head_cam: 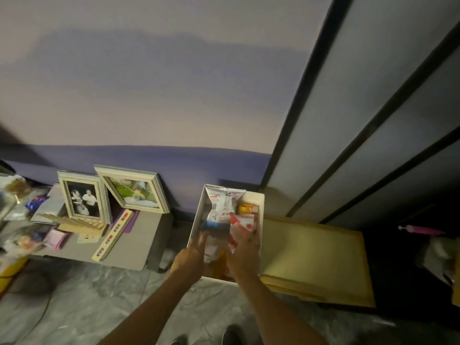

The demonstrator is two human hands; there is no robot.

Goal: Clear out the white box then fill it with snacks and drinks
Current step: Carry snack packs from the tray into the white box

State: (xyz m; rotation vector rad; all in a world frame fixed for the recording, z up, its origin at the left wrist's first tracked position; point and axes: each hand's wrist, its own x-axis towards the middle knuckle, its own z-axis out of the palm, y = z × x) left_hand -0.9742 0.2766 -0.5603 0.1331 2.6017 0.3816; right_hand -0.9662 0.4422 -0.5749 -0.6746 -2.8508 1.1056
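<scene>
I judge this to be the filling step: the white box (pixel 199 215) stands at about 5 o'clock of centre in my view, on the tan surface (pixel 311 247) beside the dark wardrobe doors (pixel 373 108), and it already holds packets. A tall silver packet (pixel 220 210) stands along its length, a red and white packet (pixel 240 226) lies just to its 3 o'clock, and a small yellow-orange packet (pixel 245 208) sits at the box's far end.

My left hand (pixel 190 258) has its grip closed on the near end of the silver packet, fingers up along the packet's side. My right hand (pixel 245 255) presses on the red and white packet; whether it is clenched round it or only pushing it flat I cannot tell.

The cleared-out things appear to lie on the grey table (pixel 139 245) at 9 o'clock: two picture frames (pixel 82 197) leaning at the wall and a long strip with red dots (pixel 113 235). More wrapped goods (pixel 17 200) sit at the far 9 o'clock edge, blurred.

Next I would seat the silver packet down flat against the box wall, let go, and reach towards 9 o'clock for more. The packets are soft and will slump, so they need packing tight.
</scene>
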